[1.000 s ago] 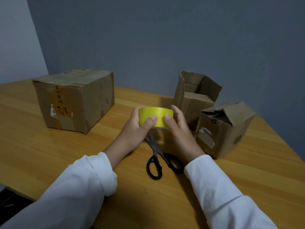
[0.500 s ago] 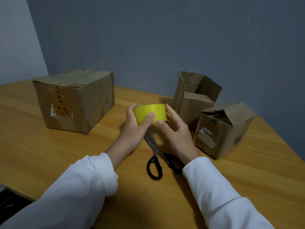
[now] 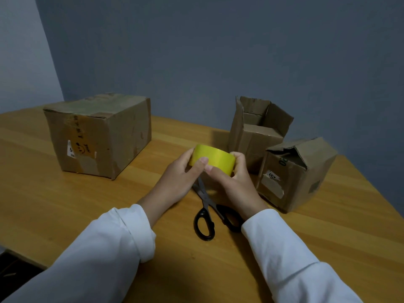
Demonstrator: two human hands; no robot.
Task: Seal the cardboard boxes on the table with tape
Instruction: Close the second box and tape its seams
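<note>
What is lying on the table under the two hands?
Black scissors lie on the table below the left hand and right hand, which hold the yellow tape roll. The handles show; the blade tips are covered by the hands.

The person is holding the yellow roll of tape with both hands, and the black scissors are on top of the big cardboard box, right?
Not quite. Both hands, left hand and right hand, do hold the yellow roll of tape, but the black scissors lie on the wooden table below the hands, not on the big cardboard box. The head view shows it.
</note>
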